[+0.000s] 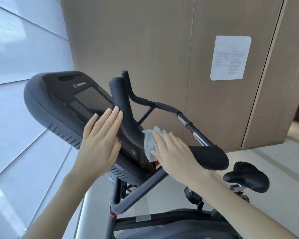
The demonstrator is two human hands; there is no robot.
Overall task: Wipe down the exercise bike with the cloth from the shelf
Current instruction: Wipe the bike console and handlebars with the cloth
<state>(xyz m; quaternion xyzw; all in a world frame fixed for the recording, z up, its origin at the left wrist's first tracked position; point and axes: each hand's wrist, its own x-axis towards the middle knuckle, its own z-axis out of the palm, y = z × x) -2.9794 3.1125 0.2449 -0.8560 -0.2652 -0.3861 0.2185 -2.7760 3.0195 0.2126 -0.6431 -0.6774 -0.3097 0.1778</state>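
Observation:
The black exercise bike's console [59, 104] with its dark screen fills the left middle, tilted in view. My left hand [100, 142] lies flat on the console's lower edge, fingers straight and together, holding nothing. My right hand [174, 152] presses a light blue-grey cloth [151, 142] against the base of the padded black handlebar [123, 107], just right of the console. Part of the cloth is hidden under my fingers. The handlebar's near pad [212, 157] pokes out past my right wrist.
The black saddle [247, 176] sits at lower right. The bike's frame tubes [138, 192] run down the middle to a dark base. A brown panelled wall with a white paper notice [230, 57] stands behind. Pale window blinds [16, 57] fill the left side.

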